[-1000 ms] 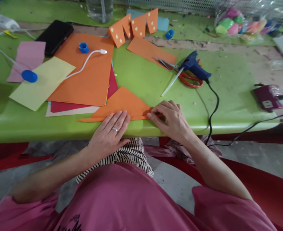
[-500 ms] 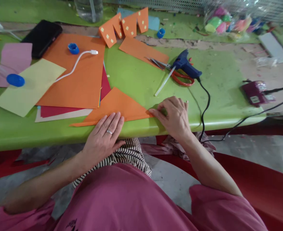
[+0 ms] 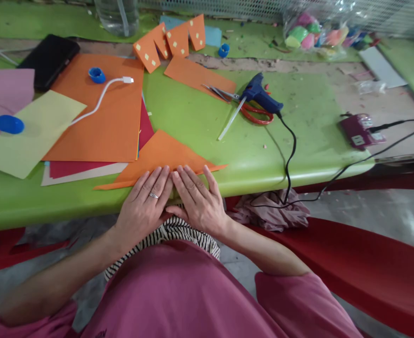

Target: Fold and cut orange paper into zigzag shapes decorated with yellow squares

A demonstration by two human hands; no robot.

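Partly folded orange paper [image 3: 160, 151] lies along the near edge of the green table [image 3: 183, 109]
Left hand [image 3: 141, 205] and right hand [image 3: 203, 206] sit side by side, palms down, fingers outstretched on its near fold, grasping nothing; to the left, a larger orange sheet [image 3: 113, 124] tops a stack, with a black phone [image 3: 48, 61] at its far left corner; farther right, a blue glue gun [image 3: 262, 97] rests over red-handled scissors [image 3: 258, 116]
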